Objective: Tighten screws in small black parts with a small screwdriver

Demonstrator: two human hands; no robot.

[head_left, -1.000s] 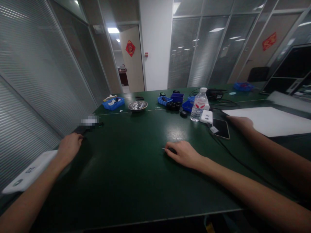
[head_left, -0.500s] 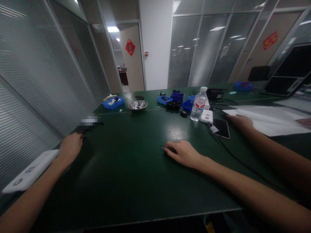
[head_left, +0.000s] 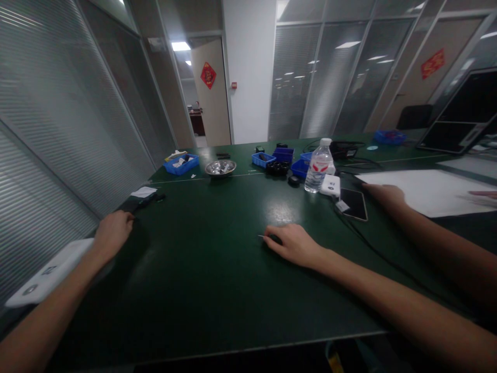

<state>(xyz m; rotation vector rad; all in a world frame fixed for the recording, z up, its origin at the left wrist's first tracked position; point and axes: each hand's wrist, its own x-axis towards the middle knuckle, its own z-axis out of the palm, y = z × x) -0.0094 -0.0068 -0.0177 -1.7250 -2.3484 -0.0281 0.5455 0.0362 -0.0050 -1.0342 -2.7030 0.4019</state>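
Observation:
My right hand (head_left: 293,244) rests on the green table (head_left: 194,290) near its middle, closed in a pinch. From between thumb and forefinger a thin, pale, pin-like piece (head_left: 261,236) sticks out to the left. A dark patch shows under the curled fingers; I cannot tell if it is an object or shadow. At the left edge of the table lies my left hand (head_left: 113,231), fingers curled down beside a flat black object (head_left: 130,205). What those fingers hold, if anything, is hidden. Partly behind the left forearm lies a white box-like device (head_left: 48,272) with dark markings.
A co-worker's hand (head_left: 384,196) rests on large white paper (head_left: 430,191) at the right. Nearer are a phone-like slab (head_left: 354,204), a black cable (head_left: 368,246) and a water bottle (head_left: 318,166). Farther back stand a metal bowl (head_left: 220,168) and a blue basket (head_left: 181,164).
The white paper on the right has shifted slightly and lies flatter, and the other person's hand at the far right edge has moved. My own hands stay nearly still.

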